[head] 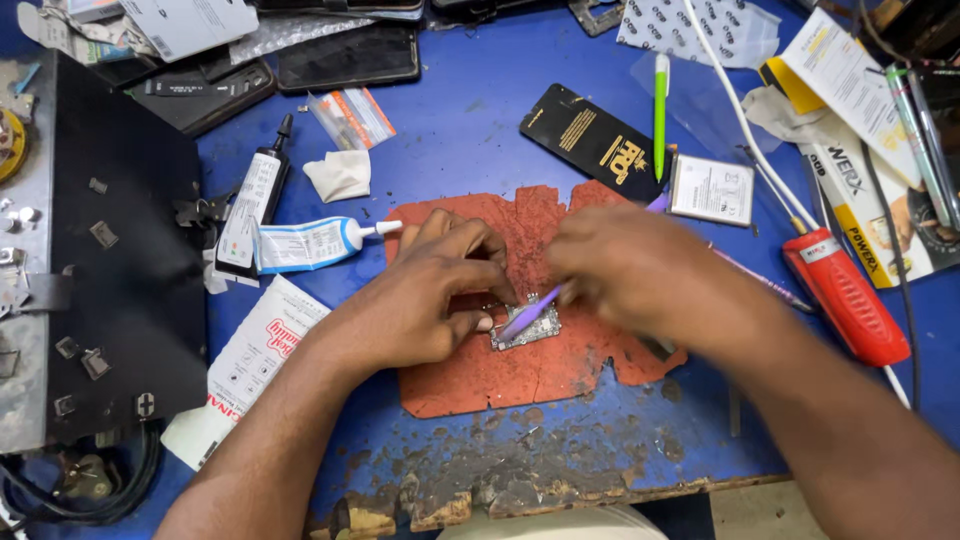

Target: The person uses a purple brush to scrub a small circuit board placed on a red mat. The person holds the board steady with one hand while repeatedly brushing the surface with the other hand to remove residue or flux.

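On the blue counter (470, 130), a worn red mat (540, 375) carries a small circuit board (525, 330) near its middle. The left hand (430, 290) pins the board's left edge with closed fingertips. The right hand (620, 265), blurred, is clamped on a purple brush (530, 312). Hard strokes could skid the board or knock off parts. Board and brush both run lower-left to upper-right, bristles pointing lower-left.

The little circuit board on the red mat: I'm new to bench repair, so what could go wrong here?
The circuit board is pinned only by the left hand's fingertips; it could skid on the red mat. The purple tool in the blurred right hand might slip onto those fingers. The glue tube lies close by the left wrist and could get knocked.
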